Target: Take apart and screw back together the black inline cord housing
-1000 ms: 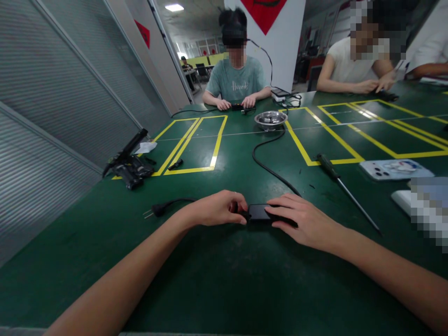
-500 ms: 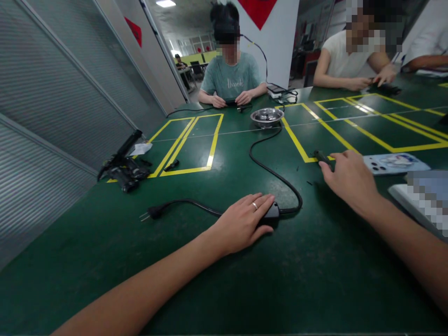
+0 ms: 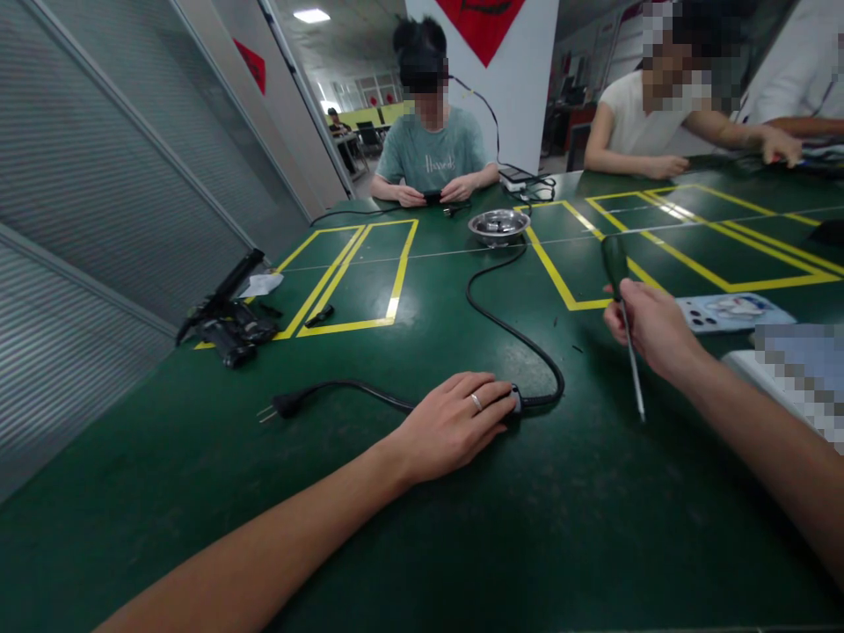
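One metal bowl (image 3: 499, 229) sits beside the cable (image 3: 505, 327).

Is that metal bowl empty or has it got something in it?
Not empty: the metal bowl sits upright, with small dark and shiny pieces visible inside; what they are, I cannot tell.

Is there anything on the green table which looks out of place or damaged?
I see no clear spill or damage. Two tiny dark bits lie loose between the black cable and the right hand, like stray scraps, and the jumbled black heap partly covers the yellow tape.
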Tool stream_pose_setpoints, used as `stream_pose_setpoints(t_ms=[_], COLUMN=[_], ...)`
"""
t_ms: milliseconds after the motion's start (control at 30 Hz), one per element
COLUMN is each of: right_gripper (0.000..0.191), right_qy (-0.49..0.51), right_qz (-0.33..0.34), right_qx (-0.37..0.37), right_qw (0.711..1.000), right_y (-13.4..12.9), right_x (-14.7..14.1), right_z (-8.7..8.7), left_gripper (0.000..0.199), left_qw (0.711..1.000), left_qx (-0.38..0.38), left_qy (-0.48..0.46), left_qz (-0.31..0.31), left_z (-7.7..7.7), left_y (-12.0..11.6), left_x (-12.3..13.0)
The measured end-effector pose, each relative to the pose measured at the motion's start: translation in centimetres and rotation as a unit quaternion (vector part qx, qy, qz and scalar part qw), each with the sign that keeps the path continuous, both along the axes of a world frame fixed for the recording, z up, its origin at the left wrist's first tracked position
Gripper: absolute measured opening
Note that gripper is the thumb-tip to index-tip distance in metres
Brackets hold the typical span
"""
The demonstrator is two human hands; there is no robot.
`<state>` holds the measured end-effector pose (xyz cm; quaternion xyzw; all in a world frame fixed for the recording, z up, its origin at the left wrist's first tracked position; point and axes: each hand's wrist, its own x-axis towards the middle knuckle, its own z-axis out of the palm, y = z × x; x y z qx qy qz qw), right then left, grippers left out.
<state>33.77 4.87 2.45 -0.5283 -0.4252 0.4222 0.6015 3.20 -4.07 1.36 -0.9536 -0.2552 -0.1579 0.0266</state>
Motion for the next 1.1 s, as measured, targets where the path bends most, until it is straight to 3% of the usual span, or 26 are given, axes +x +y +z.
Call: stream_pose_setpoints(t_ms=[100,267,367,533,733,900,1100], right_gripper=[0.020,0.018,0.017,0.019,0.016,0.011,0.005], right_qy=[0.017,-0.026,-0.080,-0.157,-0.150,-0.030,0.130], right_qz=[0.004,-0.160,-0.213,-0.179,-0.137,-0.155,-0.067], right_qx=[0.057,0.185,0.222,0.239,0.265,0.249,0.100], right_qw=[0.998,0.969,0.948,0.941,0.943,0.956,0.984], right_y=[-0.1,0.6,0.7,-0.1,-0.6,-0.8,-2.5], right_x=[-0.4,0.2,0.1,-0.9,-1.3,-1.4,-3.3], right_z=[0.6,0.2,-0.3,-0.9,-1.3,-0.1,1.0], left_gripper=[0.033,0.031,0.031,0.031,0.031,0.033,0.034], left_qw=[1.000,0.999,0.999,0.999,1.000,1.000,1.000], left_qx=[0.005,0.007,0.010,0.008,0.001,-0.018,-0.026], left_qy=[-0.013,-0.017,-0.018,-0.015,-0.008,-0.003,-0.010], left_qz=[-0.012,-0.030,-0.032,-0.029,-0.025,-0.009,0.004], left_z=[-0.1,-0.3,-0.4,-0.3,-0.2,0.0,0.3], left_y=[0.1,0.0,0.1,0.0,0.0,0.0,0.0], left_x=[-0.1,0.0,0.0,0.0,0.1,0.1,0.3])
